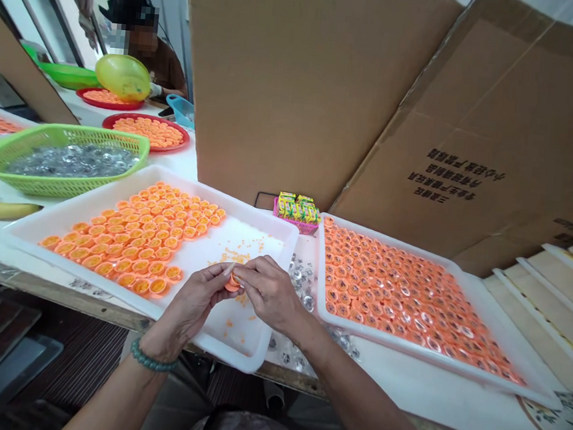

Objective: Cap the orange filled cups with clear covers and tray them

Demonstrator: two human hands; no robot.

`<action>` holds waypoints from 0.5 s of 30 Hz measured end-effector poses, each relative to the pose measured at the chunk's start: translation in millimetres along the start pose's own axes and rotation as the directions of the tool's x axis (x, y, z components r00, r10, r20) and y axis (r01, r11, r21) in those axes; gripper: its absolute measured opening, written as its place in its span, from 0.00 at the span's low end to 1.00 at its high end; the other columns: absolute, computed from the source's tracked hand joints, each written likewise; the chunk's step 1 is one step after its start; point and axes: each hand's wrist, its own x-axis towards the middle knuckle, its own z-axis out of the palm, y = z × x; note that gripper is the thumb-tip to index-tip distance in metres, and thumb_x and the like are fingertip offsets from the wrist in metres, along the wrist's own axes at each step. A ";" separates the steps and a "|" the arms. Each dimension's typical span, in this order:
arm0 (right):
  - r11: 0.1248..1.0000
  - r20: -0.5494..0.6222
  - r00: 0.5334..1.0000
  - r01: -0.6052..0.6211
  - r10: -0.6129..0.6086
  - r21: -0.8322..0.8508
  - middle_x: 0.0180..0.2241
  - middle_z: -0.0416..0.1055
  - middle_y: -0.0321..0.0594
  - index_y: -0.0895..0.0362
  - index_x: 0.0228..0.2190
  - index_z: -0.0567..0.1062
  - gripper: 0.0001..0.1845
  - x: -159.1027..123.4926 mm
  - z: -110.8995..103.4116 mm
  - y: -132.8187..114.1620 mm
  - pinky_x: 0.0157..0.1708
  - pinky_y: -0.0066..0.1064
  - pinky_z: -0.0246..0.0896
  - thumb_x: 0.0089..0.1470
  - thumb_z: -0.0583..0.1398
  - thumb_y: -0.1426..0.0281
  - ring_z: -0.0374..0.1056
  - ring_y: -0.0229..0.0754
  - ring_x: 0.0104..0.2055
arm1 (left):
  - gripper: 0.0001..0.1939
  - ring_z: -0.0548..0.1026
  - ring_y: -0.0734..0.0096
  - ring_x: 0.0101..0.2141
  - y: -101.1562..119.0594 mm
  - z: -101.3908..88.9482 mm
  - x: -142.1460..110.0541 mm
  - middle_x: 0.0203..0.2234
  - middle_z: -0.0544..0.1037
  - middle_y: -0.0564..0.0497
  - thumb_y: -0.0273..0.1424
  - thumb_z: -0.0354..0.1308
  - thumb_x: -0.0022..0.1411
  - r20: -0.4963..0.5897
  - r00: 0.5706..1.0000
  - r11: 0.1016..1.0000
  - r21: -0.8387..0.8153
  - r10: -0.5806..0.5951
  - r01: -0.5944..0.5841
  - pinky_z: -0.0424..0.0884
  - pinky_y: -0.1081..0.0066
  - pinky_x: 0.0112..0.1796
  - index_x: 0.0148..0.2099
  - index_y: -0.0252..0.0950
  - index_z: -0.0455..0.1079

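Note:
A small round orange plastic cup (233, 282) sits between both hands, above the front right part of a white tray (269, 237). My left hand (196, 301) pinches it from the left. The fingers of my right hand (272, 293) are closed on its right side and cover part of it. Rows of similar orange cups (133, 242) with orange-yellow centres fill the left part of the tray. Tiny orange-yellow bits (235, 257) lie scattered near my fingers. Clear small round pieces (303, 287) are spread on the table to the right of this tray.
A second white tray (536, 391) at right holds orange cups with shiny, dark-marked tops. Behind stand large cardboard sheets (318, 84). A green basket (58, 185) of clear pieces, a banana (3, 207) and a pink basket (303, 227) are nearby. Another person (163, 67) sits far left.

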 end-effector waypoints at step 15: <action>0.985 -0.149 0.980 -0.146 0.132 -0.088 0.34 0.69 0.43 0.55 0.41 0.74 0.11 -8.2 -6.0 0.2 0.38 0.35 0.62 0.59 0.53 0.72 0.64 0.43 0.38 | 0.12 0.73 0.70 0.36 0.2 -1.2 0.2 0.38 0.75 0.48 0.32 0.62 0.54 -0.032 0.999 0.998 -0.061 -0.009 0.007 0.71 0.70 0.40 0.41 0.34 0.74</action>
